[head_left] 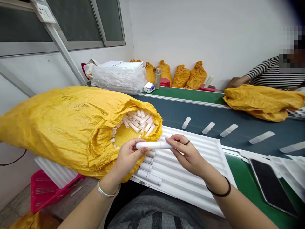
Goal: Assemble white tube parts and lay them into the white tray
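A white tube (154, 145) lies level between my two hands, above the edge of a ridged white tray (190, 162). My left hand (130, 156) pinches its left end and my right hand (187, 154) pinches its right end. Just left of the tray, a big yellow sack (64, 127) lies on its side, its mouth open on many loose white tubes (135, 121). Several tubes with small printed labels (149, 177) rest in the tray's grooves below my hands.
Several tubes (229, 130) stand on the dark conveyor belt (197, 114) beyond the tray. A phone (271, 184) lies at right. Behind are a plastic-wrapped bundle (119, 78), a bottle (158, 79) and a yellow cloth (262, 100) near a person in stripes (264, 74).
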Demonstrator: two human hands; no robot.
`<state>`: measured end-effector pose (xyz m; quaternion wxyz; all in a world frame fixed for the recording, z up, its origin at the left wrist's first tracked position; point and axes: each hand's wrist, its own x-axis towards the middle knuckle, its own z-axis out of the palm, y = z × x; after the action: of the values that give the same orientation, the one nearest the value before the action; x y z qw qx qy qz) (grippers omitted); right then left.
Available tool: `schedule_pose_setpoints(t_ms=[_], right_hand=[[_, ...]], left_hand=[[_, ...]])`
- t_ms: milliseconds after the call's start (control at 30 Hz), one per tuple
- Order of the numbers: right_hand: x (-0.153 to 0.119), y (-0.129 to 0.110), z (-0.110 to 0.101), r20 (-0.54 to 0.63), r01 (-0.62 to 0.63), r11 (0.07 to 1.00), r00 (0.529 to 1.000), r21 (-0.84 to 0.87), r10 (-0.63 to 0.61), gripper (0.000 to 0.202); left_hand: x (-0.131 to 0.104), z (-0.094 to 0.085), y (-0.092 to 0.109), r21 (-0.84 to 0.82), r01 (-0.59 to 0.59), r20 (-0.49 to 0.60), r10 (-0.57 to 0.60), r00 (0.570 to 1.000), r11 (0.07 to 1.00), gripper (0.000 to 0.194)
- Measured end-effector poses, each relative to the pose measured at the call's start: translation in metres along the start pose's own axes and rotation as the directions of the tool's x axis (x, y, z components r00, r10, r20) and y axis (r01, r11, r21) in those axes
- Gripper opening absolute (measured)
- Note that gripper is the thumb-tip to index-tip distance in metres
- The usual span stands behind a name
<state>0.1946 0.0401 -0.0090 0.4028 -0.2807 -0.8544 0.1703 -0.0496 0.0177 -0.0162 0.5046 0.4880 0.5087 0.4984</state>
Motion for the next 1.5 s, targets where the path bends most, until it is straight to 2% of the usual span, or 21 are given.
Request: schedule_pose_setpoints(t_ms=[67,133,233,367,433,567,667,767,833,900,933,1033,1100,1200,1300,1367,1433,1500], right_hand=[[0.001,-0.002,-0.007,0.051,0.020,1.000,0.998,-0.002,-0.020,0.046],[0.001,-0.004,-0.013,0.044,-0.003,1.000,0.999,0.005,0.003,0.042],[0.001,-0.005,-0.017,0.009,-0.079,0.997,0.997,-0.005,0.079,0.030],[0.003,-0.006,-0.012,0.013,-0.121,0.993,0.993,-0.015,0.121,0.023],[0.004,-0.007,-0.009,-0.003,-0.119,0.993,0.993,-0.008,0.119,0.022],[0.002,-0.011,-0.004,-0.019,-0.058,0.997,0.998,0.051,0.059,0.024],[-0.001,-0.011,0.003,0.013,-0.022,0.999,1.000,0.045,0.021,0.026],[0.001,0.005,0.015,0.132,-0.002,0.990,0.991,-0.140,0.021,0.025],[0.010,0.028,0.023,0.155,-0.106,0.937,0.974,-0.333,0.166,0.022],[0.023,0.061,0.026,0.059,-0.287,0.835,0.934,-0.469,0.353,0.020],[0.030,0.079,0.025,-0.012,-0.377,0.779,0.903,-0.501,0.429,0.021],[0.051,0.134,0.019,-0.181,-0.578,0.625,0.793,-0.525,0.582,0.028],[0.060,0.164,0.017,-0.218,-0.672,0.521,0.699,-0.527,0.682,0.028],[0.064,0.191,0.019,-0.169,-0.734,0.418,0.577,-0.535,0.799,0.025],[0.062,0.198,0.020,-0.110,-0.755,0.356,0.488,-0.550,0.866,0.027],[0.060,0.191,0.016,-0.108,-0.759,0.324,0.457,-0.565,0.883,0.032],[0.059,0.176,0.010,-0.140,-0.753,0.307,0.464,-0.582,0.875,0.039],[0.056,0.151,0.004,-0.167,-0.729,0.325,0.514,-0.602,0.842,0.043]], left_hand=[[-0.003,0.000,0.003,0.074,-0.009,0.072,0.004,0.997,0.997,0.034],[-0.008,0.000,0.006,0.127,-0.036,0.170,0.014,0.985,0.991,0.033],[-0.013,0.001,0.009,0.240,-0.170,0.263,0.104,0.959,0.956,0.032],[-0.017,0.001,0.013,0.421,-0.422,0.297,0.317,0.901,0.803,0.032],[-0.018,0.002,0.015,0.469,-0.493,0.308,0.387,0.869,0.733,0.031],[-0.023,0.004,0.017,0.478,-0.533,0.289,0.448,0.846,0.698,0.027],[-0.023,0.006,0.014,0.483,-0.544,0.290,0.461,0.839,0.687,0.025],[-0.017,0.006,0.007,0.539,-0.521,0.347,0.389,0.853,0.662,0.030],[-0.009,0.000,0.003,0.603,-0.492,0.360,0.337,0.870,0.628,0.046],[0.001,-0.011,0.000,0.671,-0.441,0.302,0.323,0.897,0.596,0.061],[0.006,-0.019,-0.001,0.703,-0.406,0.254,0.327,0.910,0.584,0.063],[0.023,-0.043,-0.002,0.784,-0.316,0.142,0.340,0.929,0.535,0.049],[0.038,-0.056,-0.002,0.843,-0.299,0.149,0.339,0.929,0.447,0.041],[0.065,-0.065,-0.005,0.906,-0.294,0.201,0.301,0.932,0.305,0.034],[0.099,-0.066,-0.016,0.919,-0.309,0.248,0.249,0.936,0.246,0.028],[0.120,-0.064,-0.026,0.916,-0.332,0.285,0.219,0.933,0.223,0.030],[0.136,-0.063,-0.038,0.909,-0.356,0.317,0.193,0.929,0.218,0.032],[0.146,-0.062,-0.048,0.897,-0.376,0.343,0.171,0.924,0.233,0.030]])
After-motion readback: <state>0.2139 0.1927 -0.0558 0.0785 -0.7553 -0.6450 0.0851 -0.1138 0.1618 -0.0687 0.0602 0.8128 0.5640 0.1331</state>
